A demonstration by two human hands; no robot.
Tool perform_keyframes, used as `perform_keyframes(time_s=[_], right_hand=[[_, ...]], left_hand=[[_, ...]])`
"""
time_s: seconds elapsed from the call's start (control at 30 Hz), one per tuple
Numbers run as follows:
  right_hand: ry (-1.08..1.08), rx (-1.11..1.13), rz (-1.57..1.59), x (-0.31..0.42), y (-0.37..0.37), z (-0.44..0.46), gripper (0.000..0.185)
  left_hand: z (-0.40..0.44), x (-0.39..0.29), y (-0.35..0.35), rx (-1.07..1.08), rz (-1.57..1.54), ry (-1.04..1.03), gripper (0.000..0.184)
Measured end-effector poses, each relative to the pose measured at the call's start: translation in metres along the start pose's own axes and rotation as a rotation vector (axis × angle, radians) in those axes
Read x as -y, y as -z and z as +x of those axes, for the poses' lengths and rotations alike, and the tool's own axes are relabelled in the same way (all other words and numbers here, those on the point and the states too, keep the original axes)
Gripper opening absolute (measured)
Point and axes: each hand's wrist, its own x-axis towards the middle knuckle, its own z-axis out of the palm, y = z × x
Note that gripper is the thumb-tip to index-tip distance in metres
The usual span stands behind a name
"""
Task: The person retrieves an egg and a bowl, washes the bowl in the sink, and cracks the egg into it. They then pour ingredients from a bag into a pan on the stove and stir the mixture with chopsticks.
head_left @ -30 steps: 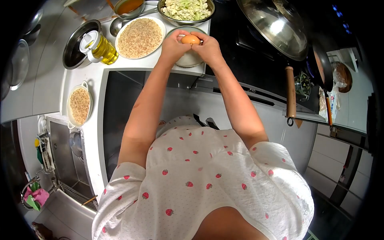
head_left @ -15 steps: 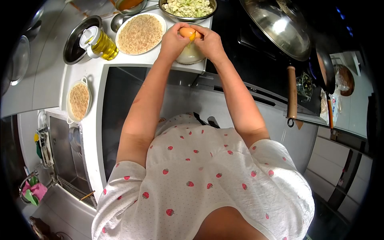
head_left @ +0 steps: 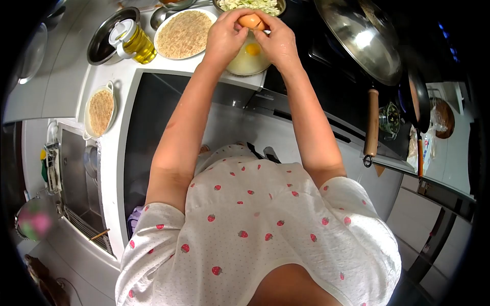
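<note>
A cracked brown eggshell [head_left: 249,21] is held between my left hand [head_left: 224,41] and my right hand [head_left: 279,45], the fingers of both closed around it. Under my hands stands a bowl [head_left: 240,67] with pale liquid in it. A round egg yolk [head_left: 252,49] shows in the bowl, below the shell. Left of my left hand lies a white plate [head_left: 157,45] spread with a light brown, crumbly layer. Part of a metal bowl of chopped pale green vegetable [head_left: 253,4] shows behind my fingers.
An oil jug [head_left: 137,45] and a dark metal bowl [head_left: 95,48] stand at the left. Nearer is a handled white dish [head_left: 115,116]. On the right are the black stove, a large shiny lid [head_left: 365,38], a wooden handle [head_left: 372,122] jutting forward, and a pan [head_left: 418,97].
The yolk, earlier between the shell halves, now lies in the bowl. My hands still hold the shell and sit slightly higher and further right in view.
</note>
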Motion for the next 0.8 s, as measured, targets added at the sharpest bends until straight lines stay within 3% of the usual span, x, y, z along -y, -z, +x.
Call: perform_keyframes(time_s=[0.1, 0.17, 0.23, 0.3, 0.37, 0.43, 0.5, 0.57, 0.6, 0.63, 0.7, 0.8], right_hand=[[0.07, 0.003, -0.076, -0.005, -0.007, -0.002, 0.037], [-0.024, 0.123, -0.087, -0.011, -0.012, -0.011, 0.037], [-0.114, 0.254, -0.102, -0.016, -0.014, -0.012, 0.038], [-0.086, 0.097, -0.083, -0.017, -0.021, -0.015, 0.039], [0.044, 0.062, -0.129, -0.019, -0.025, -0.015, 0.041], [-0.138, 0.259, -0.275, -0.015, -0.029, -0.011, 0.042], [-0.127, 0.099, -0.171, 0.004, -0.031, -0.01, 0.041], [0.07, 0.035, -0.072, 0.01, -0.045, -0.01, 0.039], [-0.142, 0.212, -0.094, 0.008, -0.052, -0.008, 0.037], [-0.096, 0.297, -0.133, 0.0, -0.062, -0.007, 0.037], [-0.032, 0.265, 0.07, -0.007, -0.088, -0.014, 0.035], [-0.082, 0.398, 0.188, 0.038, -0.115, -0.043, 0.034]], left_hand=[[-0.007, -0.005, -0.002, -0.061, -0.109, 0.002, 0.037], [-0.015, 0.008, -0.005, 0.177, 0.032, 0.362, 0.037], [-0.024, 0.029, -0.014, 0.162, -0.086, 0.299, 0.039], [-0.032, 0.03, -0.016, 0.048, -0.439, 0.376, 0.047], [-0.031, 0.017, -0.01, 0.06, -0.226, 0.39, 0.049], [-0.036, 0.02, -0.018, -0.059, -0.061, 0.356, 0.05], [-0.039, -0.008, -0.003, -0.144, -0.442, 0.524, 0.05], [-0.042, -0.013, 0.005, -0.28, -0.585, 0.534, 0.046], [-0.048, -0.008, 0.0, -0.316, -0.579, 0.554, 0.046], [-0.051, 0.0, 0.0, -0.353, -0.505, 0.606, 0.045], [-0.064, -0.007, 0.029, -0.456, -0.378, 0.678, 0.043], [-0.092, 0.007, 0.049, -0.664, -0.431, 0.745, 0.044]])
